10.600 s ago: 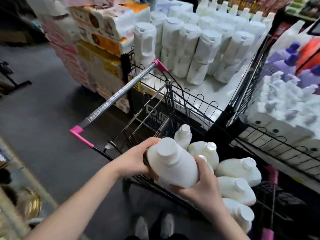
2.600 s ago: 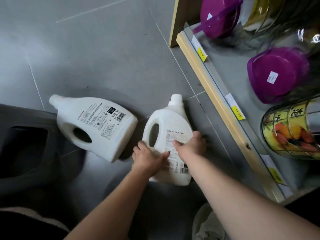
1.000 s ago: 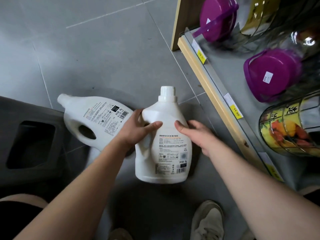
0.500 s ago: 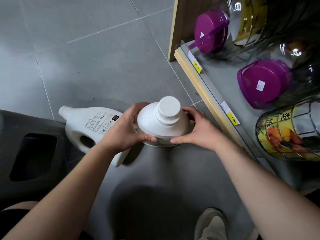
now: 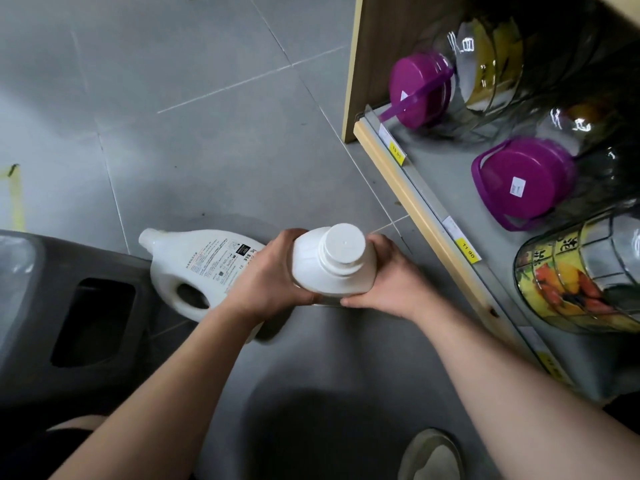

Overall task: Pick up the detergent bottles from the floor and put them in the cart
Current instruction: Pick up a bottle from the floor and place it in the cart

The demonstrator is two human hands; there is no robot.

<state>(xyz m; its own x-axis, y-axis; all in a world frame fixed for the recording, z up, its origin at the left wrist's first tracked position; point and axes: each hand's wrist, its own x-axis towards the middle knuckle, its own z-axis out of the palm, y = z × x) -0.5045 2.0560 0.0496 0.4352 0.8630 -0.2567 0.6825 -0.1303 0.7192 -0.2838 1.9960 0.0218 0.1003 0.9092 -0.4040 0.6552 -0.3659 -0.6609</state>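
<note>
Seen from above, a person's two bare arms reach down over a grey tiled floor [image 5: 194,98]. Both hands are clamped on one white detergent bottle [image 5: 334,268], held upright with its round white cap [image 5: 343,243] pointing up at the camera. The left hand [image 5: 268,282] wraps the bottle's left side; the right hand [image 5: 389,280] grips its right side, fingers curled beneath. Whether the bottle's base touches the floor cannot be told.

A second bottle [image 5: 197,265] lies on its side on the floor just left of the held one, its cap pointing up-left, its printed label facing up and its handle hole showing. The left hand partly covers it.

At far left is a dark grey plastic object [image 5: 69,323] with a rectangular opening. On the right, a low shelf [image 5: 446,174] with yellow price tags holds clear jars with purple lids [image 5: 526,181]. A shoe [image 5: 431,455] shows at the bottom edge.
</note>
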